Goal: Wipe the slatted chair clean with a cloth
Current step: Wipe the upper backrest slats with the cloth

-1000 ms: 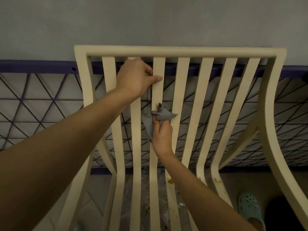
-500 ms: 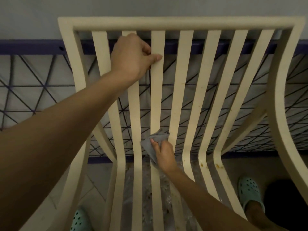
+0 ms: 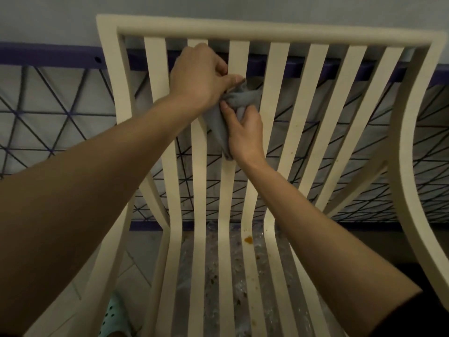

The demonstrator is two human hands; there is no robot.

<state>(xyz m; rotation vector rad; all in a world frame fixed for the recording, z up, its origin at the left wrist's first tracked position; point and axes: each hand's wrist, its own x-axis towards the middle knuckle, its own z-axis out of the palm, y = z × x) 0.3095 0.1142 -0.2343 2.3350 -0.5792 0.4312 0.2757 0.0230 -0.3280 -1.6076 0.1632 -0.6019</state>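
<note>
While we look down at the slatted chair [image 3: 267, 30], our two hands meet high up on its back. The chair is a pale cream colour, with long thin slats that run down the back, bend, and go on to make the seat. It has small brown spots here and there, and one orange blob [image 3: 248, 239] sits on a seat slat near the bend.

Our left hand [image 3: 199, 76] is curled round the second slat from the left, close under the top bar, and its thumb reaches over to the third slat. Our right hand [image 3: 245, 132] is just below it, with its fingers wrapped tight on a grey cloth [image 3: 243, 97]. The cloth is all scrunched up. Its bunched top pokes out above our right fingers, right up by the left thumb. The rest hangs down beside the right palm, against the third slat.

Behind the chair we see a wire fence [image 3: 60, 122] with a purple bar [image 3: 48, 53] along its top. Down low on the left, a mint green shoe [image 3: 114, 314] with little holes peeks out.
</note>
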